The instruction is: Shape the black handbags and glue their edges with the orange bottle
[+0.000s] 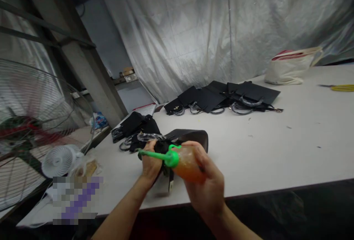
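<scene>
My right hand (206,184) is wrapped around a squeeze bottle (186,165) of orange liquid with a green cap and a long green nozzle (153,155) pointing left. My left hand (151,160) grips the edge of a black bag (188,136) with a clear-wrapped handle, which lies on the white table (290,151). The nozzle tip reaches just past my left hand's fingers, at the bag's edge.
A row of flat black bags (221,98) lies further back, and another pile of black bags (135,125) at the left. A white cloth bag (290,68) and a yellow-handled tool (341,87) sit at the far right. A big fan (27,129) and a small white fan (59,159) stand left.
</scene>
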Motion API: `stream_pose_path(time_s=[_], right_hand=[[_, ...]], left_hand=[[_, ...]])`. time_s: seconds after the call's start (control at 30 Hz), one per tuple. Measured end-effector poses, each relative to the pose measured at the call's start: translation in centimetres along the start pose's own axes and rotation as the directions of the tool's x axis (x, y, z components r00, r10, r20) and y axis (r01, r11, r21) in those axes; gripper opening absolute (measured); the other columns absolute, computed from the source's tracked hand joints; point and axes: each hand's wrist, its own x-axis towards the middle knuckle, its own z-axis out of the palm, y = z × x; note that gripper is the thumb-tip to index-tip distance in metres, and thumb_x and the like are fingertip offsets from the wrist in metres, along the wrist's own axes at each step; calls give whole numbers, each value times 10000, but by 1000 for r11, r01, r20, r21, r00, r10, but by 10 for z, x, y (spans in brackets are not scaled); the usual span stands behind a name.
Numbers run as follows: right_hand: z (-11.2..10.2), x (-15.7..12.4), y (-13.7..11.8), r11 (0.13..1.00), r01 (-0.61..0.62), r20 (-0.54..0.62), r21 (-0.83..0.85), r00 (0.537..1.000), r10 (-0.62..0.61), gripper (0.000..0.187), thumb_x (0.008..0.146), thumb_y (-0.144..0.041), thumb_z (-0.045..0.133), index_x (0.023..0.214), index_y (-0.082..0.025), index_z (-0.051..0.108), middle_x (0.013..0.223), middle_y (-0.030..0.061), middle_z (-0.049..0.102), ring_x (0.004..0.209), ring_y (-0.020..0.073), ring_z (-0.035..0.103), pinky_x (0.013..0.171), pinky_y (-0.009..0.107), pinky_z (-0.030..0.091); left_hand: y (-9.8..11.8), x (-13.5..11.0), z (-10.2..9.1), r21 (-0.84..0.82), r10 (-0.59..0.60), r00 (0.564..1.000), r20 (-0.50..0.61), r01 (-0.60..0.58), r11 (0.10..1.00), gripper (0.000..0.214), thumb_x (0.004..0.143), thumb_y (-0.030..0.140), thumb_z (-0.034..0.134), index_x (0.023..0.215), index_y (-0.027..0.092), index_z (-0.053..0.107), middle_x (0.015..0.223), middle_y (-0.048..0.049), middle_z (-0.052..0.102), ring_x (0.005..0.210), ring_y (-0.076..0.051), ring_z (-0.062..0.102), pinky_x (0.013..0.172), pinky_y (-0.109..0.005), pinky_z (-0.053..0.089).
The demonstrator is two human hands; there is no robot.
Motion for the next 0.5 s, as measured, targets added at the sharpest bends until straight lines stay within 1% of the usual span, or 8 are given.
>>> stream_pose_path(time_s=[0.07, 0.1, 0.17, 0.2, 0.27, 0.33, 0.4, 0.5], right_hand=[[-10, 5, -19, 999, 35, -67, -28, 997, -37, 281, 749, -409, 645, 901, -174, 667, 797, 47, 664, 697, 184, 631, 629, 324, 532], [-15, 9, -27, 998, 55, -108, -33, 992, -58, 270, 761, -406, 636, 892, -174, 678, 832, 57, 675, 748, 212, 651, 683, 381, 550], [-20, 19, -37, 996, 70, -148, -46, 986, -77, 245, 779, -395, 630, 870, -175, 691, 880, 71, 688, 834, 261, 669, 784, 486, 546], [-21, 23, -39, 995, 73, -144, -63, 986, -81, 233, 779, -386, 640, 862, -175, 694, 887, 76, 692, 855, 275, 671, 808, 515, 538], [-21, 29, -38, 988, 100, -87, -120, 990, -111, 204, 772, -358, 671, 871, -182, 696, 895, 83, 700, 865, 277, 675, 804, 507, 543], [-20, 31, -32, 980, 111, 13, -164, 994, -110, 190, 783, -350, 671, 891, -197, 697, 894, 87, 706, 845, 265, 680, 756, 465, 556], [-18, 30, -25, 981, 83, 112, -175, 992, -64, 205, 806, -384, 644, 906, -213, 698, 908, 89, 708, 844, 265, 683, 717, 436, 556], [-18, 28, -17, 977, 30, 178, -209, 984, 7, 251, 814, -429, 619, 900, -208, 699, 934, 94, 709, 830, 274, 678, 680, 410, 547]], left_hand=[[-2, 18, -20, -1, -1, 1000, -18, 1, 1000, 335, 697, 85, 463, 957, 135, 668, 950, -74, 671, 941, -219, 592, 913, -373, 451], [-1, 27, -30, -20, 2, 1000, -3, -2, 1000, 335, 686, 89, 472, 942, 136, 684, 910, -59, 681, 908, -212, 600, 891, -358, 463], [6, 45, -47, -74, 20, 998, 62, -16, 997, 323, 679, 107, 491, 915, 142, 709, 847, -35, 690, 862, -201, 611, 836, -319, 481], [12, 52, -54, -97, 36, 994, 104, -26, 995, 313, 674, 114, 503, 901, 144, 718, 836, -28, 692, 853, -196, 615, 812, -299, 484], [27, 63, -62, -134, 56, 975, 216, -27, 991, 295, 663, 116, 515, 864, 142, 729, 808, -19, 692, 813, -184, 621, 746, -262, 483], [43, 67, -62, -172, 38, 939, 342, 23, 985, 281, 658, 115, 518, 841, 133, 731, 746, -12, 683, 717, -163, 616, 652, -233, 470], [57, 65, -55, -220, -9, 897, 441, 118, 968, 260, 663, 118, 516, 821, 124, 723, 685, -9, 668, 615, -142, 593, 568, -216, 444], [67, 58, -40, -303, -47, 829, 557, 256, 918, 218, 655, 124, 546, 803, 116, 706, 670, -17, 670, 581, -141, 593, 545, -217, 450]])
